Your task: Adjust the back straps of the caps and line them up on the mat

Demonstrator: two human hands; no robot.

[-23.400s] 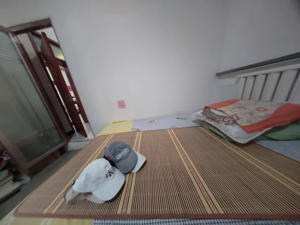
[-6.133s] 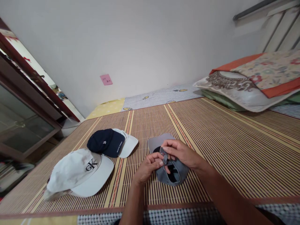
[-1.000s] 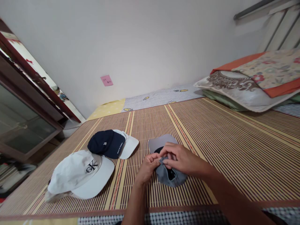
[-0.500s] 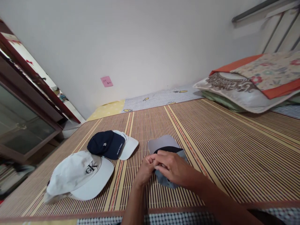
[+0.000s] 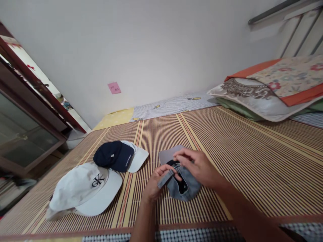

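A grey-blue cap (image 5: 190, 183) lies on the striped mat, its pale brim pointing away from me and its rear opening facing me. My left hand (image 5: 155, 181) pinches the cap's back strap (image 5: 165, 178), whose end sticks out to the left of the opening. Over the cap's right side hovers my right hand (image 5: 198, 168), fingers bent and apart, with nothing visible in them. To the left lie a white cap (image 5: 73, 185) with black letters and a navy cap (image 5: 113, 156) resting partly on another white cap (image 5: 140, 158).
The slatted bamboo mat (image 5: 232, 161) covers the bed. Pillows (image 5: 252, 95) and a floral cloth (image 5: 290, 75) with orange edging are piled at the back right. A white wall (image 5: 161, 50) with a pink note (image 5: 114, 88) rises behind; a glass-fronted cabinet (image 5: 22, 134) stands at left.
My right hand has moved off the strap, up and to the right, and its fingers have parted. The strap and rear opening now show, with my left hand still at the strap.
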